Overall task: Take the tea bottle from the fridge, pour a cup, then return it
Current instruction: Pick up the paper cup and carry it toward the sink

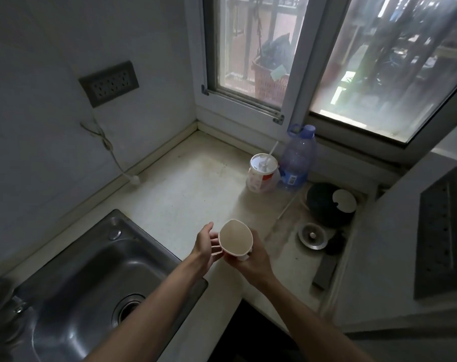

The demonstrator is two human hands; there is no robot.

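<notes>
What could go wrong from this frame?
1. The right hand grips the pale paper cup so its rim is squeezed oval; it may buckle or spill once filled.
2. The cup is held above the beige counter, near the steel sink; pouring before setting it down risks spillage.

Dim kitchen, daylight from window (326, 61) only; wide-angle bending at edges, soft focus

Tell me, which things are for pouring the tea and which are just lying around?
For the job: paper cup, gripped by the right hand, left hand touching its side.

Just lying about: takeaway cup with straw, clear blue-capped bottle, sink, metal strainer, wall socket.
</notes>
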